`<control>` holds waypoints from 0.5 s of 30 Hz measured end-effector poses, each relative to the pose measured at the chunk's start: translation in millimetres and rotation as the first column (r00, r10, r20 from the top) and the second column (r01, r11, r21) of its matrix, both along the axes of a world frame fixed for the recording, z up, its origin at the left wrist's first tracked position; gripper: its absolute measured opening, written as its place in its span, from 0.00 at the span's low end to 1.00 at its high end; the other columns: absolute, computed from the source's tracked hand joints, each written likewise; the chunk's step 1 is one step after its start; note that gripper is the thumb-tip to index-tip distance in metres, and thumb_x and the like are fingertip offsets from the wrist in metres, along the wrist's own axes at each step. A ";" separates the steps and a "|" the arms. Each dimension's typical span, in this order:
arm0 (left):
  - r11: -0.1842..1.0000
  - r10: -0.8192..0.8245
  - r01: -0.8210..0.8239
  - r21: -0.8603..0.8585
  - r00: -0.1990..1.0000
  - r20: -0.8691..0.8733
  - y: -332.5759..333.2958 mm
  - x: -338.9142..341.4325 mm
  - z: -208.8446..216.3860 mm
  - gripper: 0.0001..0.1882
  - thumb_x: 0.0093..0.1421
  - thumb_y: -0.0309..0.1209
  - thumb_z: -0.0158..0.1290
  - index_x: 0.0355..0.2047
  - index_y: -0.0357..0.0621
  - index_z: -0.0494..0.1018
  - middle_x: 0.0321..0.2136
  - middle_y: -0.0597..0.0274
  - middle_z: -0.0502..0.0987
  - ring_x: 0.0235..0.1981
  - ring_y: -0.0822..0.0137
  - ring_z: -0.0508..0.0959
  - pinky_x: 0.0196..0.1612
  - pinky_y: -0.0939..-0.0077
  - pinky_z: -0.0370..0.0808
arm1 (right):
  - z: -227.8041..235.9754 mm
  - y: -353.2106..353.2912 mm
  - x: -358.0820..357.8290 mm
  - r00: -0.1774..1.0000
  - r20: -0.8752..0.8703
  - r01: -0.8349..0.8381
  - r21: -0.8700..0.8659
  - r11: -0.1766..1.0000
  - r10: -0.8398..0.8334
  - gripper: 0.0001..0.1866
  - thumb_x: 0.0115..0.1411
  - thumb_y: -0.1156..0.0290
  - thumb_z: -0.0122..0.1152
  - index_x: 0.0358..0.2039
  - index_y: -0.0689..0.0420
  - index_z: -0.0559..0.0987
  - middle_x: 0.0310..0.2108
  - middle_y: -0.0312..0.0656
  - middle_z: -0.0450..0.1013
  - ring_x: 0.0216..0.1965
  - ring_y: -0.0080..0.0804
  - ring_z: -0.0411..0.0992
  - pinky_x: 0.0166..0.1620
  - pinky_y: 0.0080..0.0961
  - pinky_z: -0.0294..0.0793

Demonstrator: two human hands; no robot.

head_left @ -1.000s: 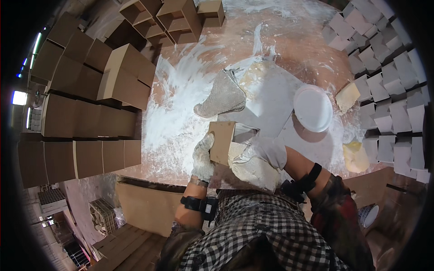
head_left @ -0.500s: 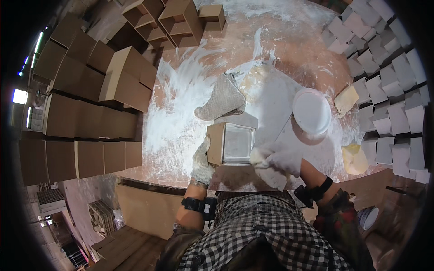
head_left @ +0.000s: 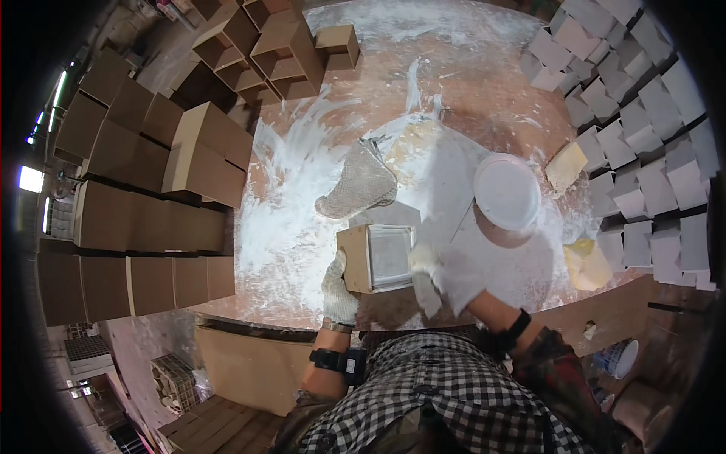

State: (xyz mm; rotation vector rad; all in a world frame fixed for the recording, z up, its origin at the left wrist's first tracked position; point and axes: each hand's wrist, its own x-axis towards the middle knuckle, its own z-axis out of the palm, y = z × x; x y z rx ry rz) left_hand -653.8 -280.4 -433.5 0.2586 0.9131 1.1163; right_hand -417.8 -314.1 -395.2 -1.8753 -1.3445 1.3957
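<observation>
A small cardboard box (head_left: 355,259) stands on the worktable, its brown side toward the left and its square face framed and coated in white. My left hand (head_left: 338,291), in a knitted glove dusted white, grips the box at its lower left. By the right edge of the box is my right hand (head_left: 459,278), also gloved. Its fingers are closed on a pale, floppy piece (head_left: 428,293), cloth or sponge, I cannot tell which. Behind the box lies a crumpled grey mesh cloth (head_left: 361,181). A round white tub or lid (head_left: 508,192) sits to the right.
Brown boxes (head_left: 162,209) are stacked along the left, with open compartment boxes (head_left: 283,57) at the far left. Rows of white-grey boxes (head_left: 643,166) line the right. Two yellowish sponge-like pieces (head_left: 587,265) lie near them. White smears cover the table (head_left: 272,250).
My right hand has moved slightly left along the box's right edge with the pale piece. My left hand stays on the box. The whole view has shifted a little.
</observation>
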 end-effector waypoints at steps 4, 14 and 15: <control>1.000 -0.013 0.013 -0.003 1.000 -0.013 0.9 4.8 8.1 0.23 0.63 0.40 0.54 0.51 0.36 0.70 0.43 0.57 0.77 0.41 0.64 0.79 0.44 0.70 0.79 | 22.8 -20.0 9.3 0.985 -0.163 -0.072 -0.062 0.995 0.061 0.13 0.55 0.62 0.62 0.36 0.57 0.79 0.28 0.46 0.75 0.31 0.37 0.74 0.36 0.36 0.71; 0.998 -0.044 0.051 0.025 0.971 -0.235 1.2 8.8 -7.4 0.13 0.64 0.40 0.54 0.38 0.42 0.76 0.32 0.65 0.78 0.33 0.74 0.77 0.36 0.78 0.77 | 27.6 73.7 15.4 0.855 0.366 -0.415 0.058 0.908 0.367 0.16 0.56 0.65 0.60 0.42 0.62 0.78 0.38 0.49 0.77 0.38 0.33 0.74 0.43 0.31 0.72; 0.998 -0.043 0.050 0.025 0.970 -0.239 1.3 10.2 -3.2 0.13 0.64 0.40 0.54 0.38 0.42 0.76 0.32 0.65 0.78 0.33 0.74 0.77 0.36 0.78 0.77 | 32.9 78.5 8.2 0.879 0.326 -0.388 0.062 0.920 0.348 0.17 0.55 0.65 0.59 0.43 0.62 0.78 0.40 0.50 0.77 0.39 0.33 0.74 0.45 0.30 0.72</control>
